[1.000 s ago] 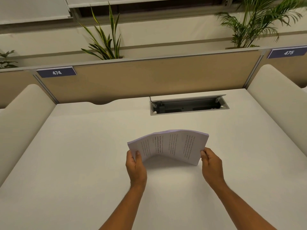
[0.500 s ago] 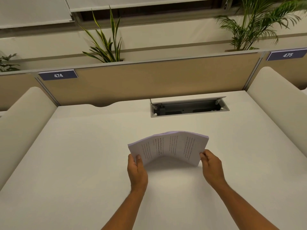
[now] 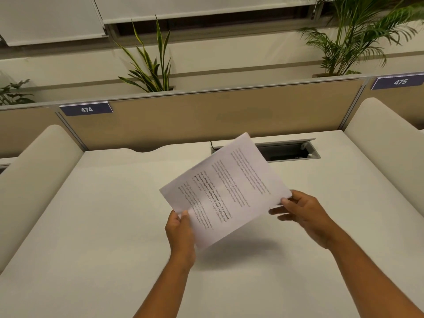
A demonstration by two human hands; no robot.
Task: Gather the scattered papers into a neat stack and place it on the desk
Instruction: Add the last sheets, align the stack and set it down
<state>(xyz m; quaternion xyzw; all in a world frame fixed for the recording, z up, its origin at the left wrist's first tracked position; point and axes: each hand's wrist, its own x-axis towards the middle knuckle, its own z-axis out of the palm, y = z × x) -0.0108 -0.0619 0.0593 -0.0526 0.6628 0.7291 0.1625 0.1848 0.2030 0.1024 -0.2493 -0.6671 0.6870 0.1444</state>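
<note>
The stack of papers [image 3: 226, 191] is a set of white printed sheets squared together, its top page carrying paragraphs of dark text with a few bold lines, too blurred to read. It is lifted clear of the white desk [image 3: 103, 226], near the middle of the scene, turned at an angle with one corner pointing far and to the right, and it casts a soft shadow on the surface below. Its near left edge and its right corner are the two points where it is held.
</note>
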